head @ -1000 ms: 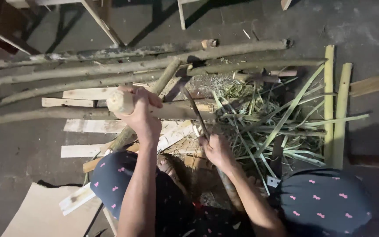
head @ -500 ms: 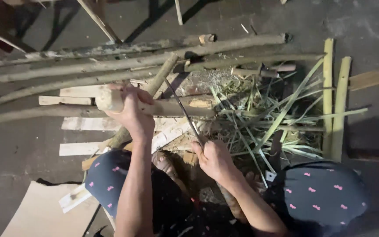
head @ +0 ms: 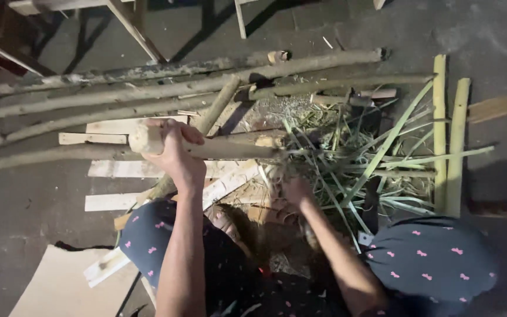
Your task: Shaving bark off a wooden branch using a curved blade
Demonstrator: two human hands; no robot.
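A flat sheet of cardboard (head: 60, 287) lay on the dark floor (head: 24, 217) at the lower left, with a pale wooden slat (head: 110, 265) resting against its upper right edge. Above it, several long bare poles (head: 89, 94) ran across the floor from the left edge toward the right, roughly parallel, and a few short pale boards (head: 118, 170) lay beneath and between them. At the top left the legs of a wooden frame (head: 133, 26) stood on the floor.

The person's left hand (head: 174, 154) was wrapped tightly around a thick peeled stick (head: 148, 140) near its cut, pale end, fingers curled over the top; the stick stretched to the right over the boards toward the green heap. The left forearm rose from between knees clad in dark fabric with small pink marks (head: 148, 235).

Nearer the middle, the right hand (head: 291, 189) was blurred by motion; it appeared curled, but whether it pinched anything could not be told. It sat at the left fringe of a loose pile of green strips and leaves (head: 359, 158), just beside the far part of the thick stick.

To the right of the pile, two split green stalks (head: 447, 135) lay side by side, pointing away from the person, and a brown plank (head: 500, 105) reached in from the right edge of the floor.
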